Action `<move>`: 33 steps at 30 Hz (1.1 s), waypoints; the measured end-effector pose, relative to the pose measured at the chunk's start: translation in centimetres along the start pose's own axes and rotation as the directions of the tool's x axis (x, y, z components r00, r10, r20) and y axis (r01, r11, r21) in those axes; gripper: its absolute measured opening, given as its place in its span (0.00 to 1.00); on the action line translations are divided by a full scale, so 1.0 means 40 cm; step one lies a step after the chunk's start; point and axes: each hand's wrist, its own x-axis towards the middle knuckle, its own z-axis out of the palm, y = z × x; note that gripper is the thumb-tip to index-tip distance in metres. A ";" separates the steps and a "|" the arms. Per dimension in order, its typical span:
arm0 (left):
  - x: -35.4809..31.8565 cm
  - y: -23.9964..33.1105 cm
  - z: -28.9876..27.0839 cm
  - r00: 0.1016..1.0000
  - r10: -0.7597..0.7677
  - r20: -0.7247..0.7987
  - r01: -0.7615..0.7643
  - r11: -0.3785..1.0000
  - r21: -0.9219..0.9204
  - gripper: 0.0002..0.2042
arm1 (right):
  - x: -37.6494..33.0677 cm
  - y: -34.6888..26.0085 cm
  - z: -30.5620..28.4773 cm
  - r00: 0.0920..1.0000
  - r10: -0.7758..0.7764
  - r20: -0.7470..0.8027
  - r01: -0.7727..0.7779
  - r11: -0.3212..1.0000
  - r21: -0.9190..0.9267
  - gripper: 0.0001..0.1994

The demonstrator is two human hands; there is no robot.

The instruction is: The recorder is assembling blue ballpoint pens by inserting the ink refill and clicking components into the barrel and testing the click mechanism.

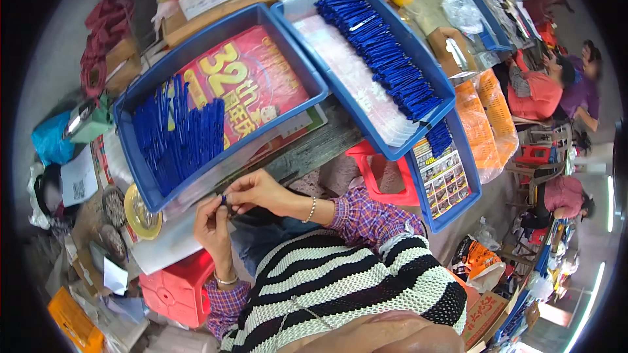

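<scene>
Close together in front of my body, both hands work at one small dark blue piece (224,200), too small to name. My left hand (212,225) pinches it from the left, its fingers closed. From the other side my right hand (258,193) also has thumb and fingertips closed on it. Just beyond the hands is the near edge of a blue tray (154,199). Slim blue pen-like sticks (176,140) lie heaped on its left half, over a red and yellow printed sheet (255,78).
A second blue tray (392,150) at the right holds a long row of blue sticks (386,59); a smaller tray (451,216) sits below it. Red stools (176,287) stand nearby. A yellow dish (144,219) is left of my hands. Other people (536,91) sit far right.
</scene>
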 end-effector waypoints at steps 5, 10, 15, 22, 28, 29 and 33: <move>-0.008 -0.003 -0.003 0.999 0.025 -0.047 -0.019 0.992 0.123 0.08 | -0.013 0.005 0.010 0.998 0.006 -0.068 -0.008 1.000 -0.029 0.09; 0.005 -0.015 0.006 0.998 0.037 0.046 -0.042 0.992 0.121 0.09 | -0.020 -0.003 0.003 0.988 -0.016 -0.156 0.004 0.997 -0.074 0.08; 0.004 0.014 0.018 0.989 -0.141 0.033 0.145 0.959 -0.242 0.09 | -0.018 -0.009 -0.005 0.992 0.027 -0.126 -0.038 0.996 -0.084 0.08; 0.007 0.001 0.007 0.999 -0.036 0.032 0.039 0.994 -0.102 0.09 | -0.012 -0.011 0.005 0.993 0.025 -0.119 -0.034 0.997 -0.072 0.08; 0.016 -0.003 0.002 0.989 0.146 0.029 -0.149 0.978 0.149 0.08 | -0.008 0.001 0.007 0.991 -0.021 -0.131 0.010 0.996 -0.083 0.07; 0.016 -0.005 0.002 0.994 0.102 0.025 -0.104 0.991 0.089 0.07 | -0.008 0.002 0.007 0.990 -0.031 -0.135 0.020 0.996 -0.085 0.07; 0.011 0.010 -0.002 0.947 -0.294 0.128 0.321 0.886 -0.335 0.07 | -0.017 0.002 0.007 0.986 -0.093 -0.138 0.072 0.986 -0.148 0.06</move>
